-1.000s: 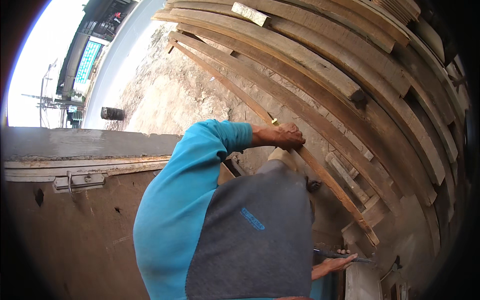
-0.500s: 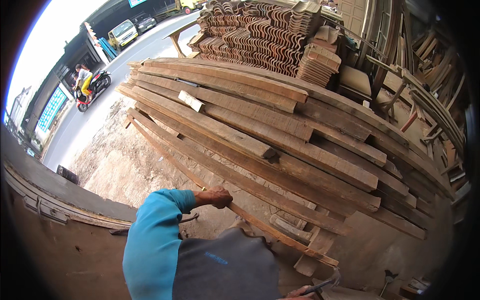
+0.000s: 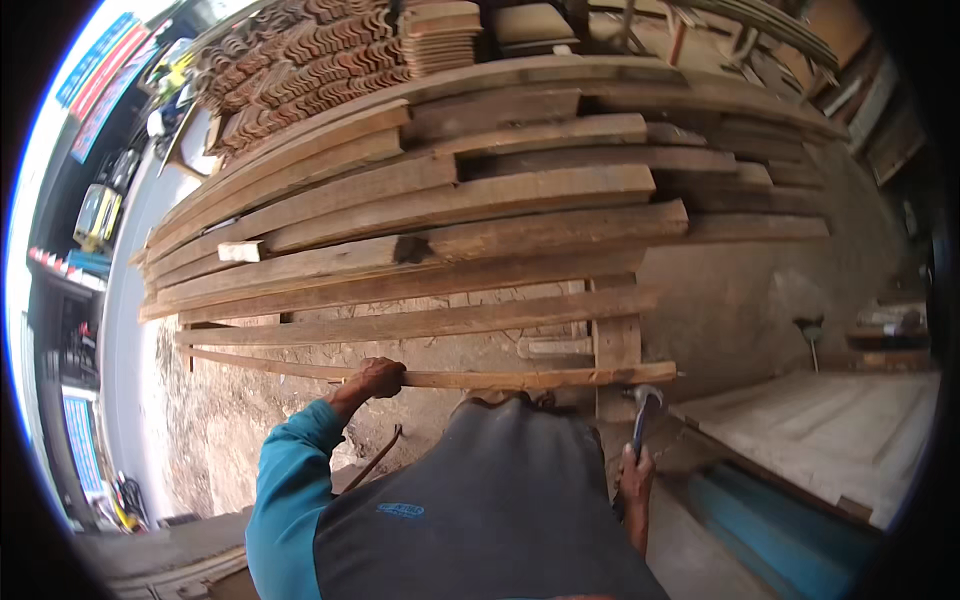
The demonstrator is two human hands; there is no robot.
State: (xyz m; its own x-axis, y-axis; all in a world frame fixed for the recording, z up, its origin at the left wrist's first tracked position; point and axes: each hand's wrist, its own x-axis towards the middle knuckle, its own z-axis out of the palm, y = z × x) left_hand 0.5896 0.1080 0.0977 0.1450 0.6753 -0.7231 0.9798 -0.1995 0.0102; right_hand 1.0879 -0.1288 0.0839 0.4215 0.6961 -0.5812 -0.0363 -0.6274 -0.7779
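Note:
My left hand (image 3: 380, 378) is closed round a long, thin wooden batten (image 3: 500, 380), which lies crosswise in front of my body. In my right hand (image 3: 635, 472) is a claw hammer (image 3: 640, 432), gripped by its handle with the head up. The hammer head is close to the batten's right end; whether they touch I cannot tell. Beneath that end, a short flat board (image 3: 616, 342) runs crosswise. Just beyond the batten lies a longer wooden beam (image 3: 430, 325), roughly alongside it.
Several heavy beams (image 3: 540, 228) lie stacked ahead, with a small pale wood block (image 3: 240, 251) on top. Clay roof tiles (image 3: 300, 70) are piled behind them. A dark curved bar (image 3: 375, 460) is beside my left arm. A road (image 3: 135, 260) runs along the left.
My view has swung to the right, so the beams now lie more level across it. The hammer and my right hand have come fully into sight. My left hand still grips the batten.

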